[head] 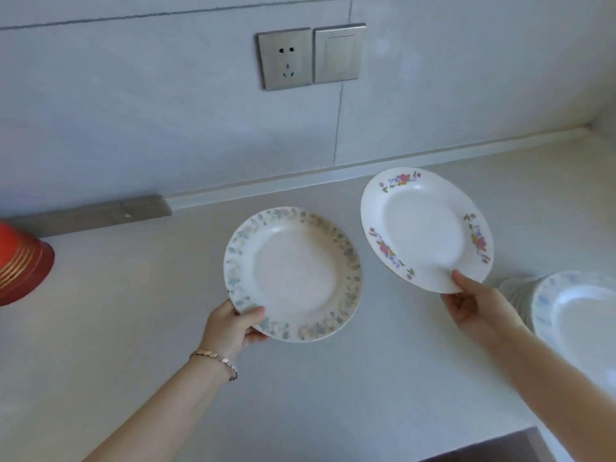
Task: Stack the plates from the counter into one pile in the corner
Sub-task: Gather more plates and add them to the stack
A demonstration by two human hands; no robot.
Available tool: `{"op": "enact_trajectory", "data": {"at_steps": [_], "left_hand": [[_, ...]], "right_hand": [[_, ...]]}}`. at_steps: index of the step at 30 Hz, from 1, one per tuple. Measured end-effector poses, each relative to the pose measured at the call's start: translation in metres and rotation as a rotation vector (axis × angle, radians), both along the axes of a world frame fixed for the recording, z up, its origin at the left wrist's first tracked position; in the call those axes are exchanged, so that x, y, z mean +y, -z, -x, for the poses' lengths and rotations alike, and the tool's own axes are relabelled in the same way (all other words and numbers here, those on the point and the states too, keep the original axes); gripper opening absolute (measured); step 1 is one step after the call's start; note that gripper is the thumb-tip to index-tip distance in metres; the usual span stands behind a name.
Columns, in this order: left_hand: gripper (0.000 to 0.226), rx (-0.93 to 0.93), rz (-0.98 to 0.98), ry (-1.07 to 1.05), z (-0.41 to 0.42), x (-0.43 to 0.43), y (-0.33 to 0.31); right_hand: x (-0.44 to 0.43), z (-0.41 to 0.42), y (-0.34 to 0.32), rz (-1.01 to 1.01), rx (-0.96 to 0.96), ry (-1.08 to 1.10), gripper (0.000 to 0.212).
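Pale counter (133, 328), tiled wall (133, 111), each hand gripping a plate

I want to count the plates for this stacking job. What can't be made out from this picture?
- Plate pile, head view: cut off by the right edge; its count is unreadable.
- Red object: cut by the left edge.
- Left hand and right hand: fingers hidden under the blue-rimmed plate and pink-flowered plate.

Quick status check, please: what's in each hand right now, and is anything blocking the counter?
Left hand grips blue-rimmed plate. Right hand grips pink-flowered plate. Plate pile waits at right. Counter between looks clear.
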State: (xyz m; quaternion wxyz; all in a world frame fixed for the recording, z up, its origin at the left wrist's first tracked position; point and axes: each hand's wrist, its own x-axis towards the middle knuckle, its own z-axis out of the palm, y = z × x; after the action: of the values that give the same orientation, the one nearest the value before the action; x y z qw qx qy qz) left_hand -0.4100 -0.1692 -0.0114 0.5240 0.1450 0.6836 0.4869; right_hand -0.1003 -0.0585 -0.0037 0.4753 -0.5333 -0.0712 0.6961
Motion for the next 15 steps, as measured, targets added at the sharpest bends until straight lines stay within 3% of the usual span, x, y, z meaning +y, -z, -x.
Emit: {"op": "enact_trajectory", "data": {"at_steps": [4, 15], "left_hand": [[0.022, -0.012, -0.032, 0.213, -0.093, 0.035, -0.014], [0.020, -0.052, 0.073, 0.589, -0.331, 0.092, -0.014]], "right_hand": [[-0.001, -0.092, -0.020, -0.105, -0.004, 0.116, 0.021], [-0.022, -0.319, -0.031, -0.078, -0.101, 0.290, 0.006]]}}
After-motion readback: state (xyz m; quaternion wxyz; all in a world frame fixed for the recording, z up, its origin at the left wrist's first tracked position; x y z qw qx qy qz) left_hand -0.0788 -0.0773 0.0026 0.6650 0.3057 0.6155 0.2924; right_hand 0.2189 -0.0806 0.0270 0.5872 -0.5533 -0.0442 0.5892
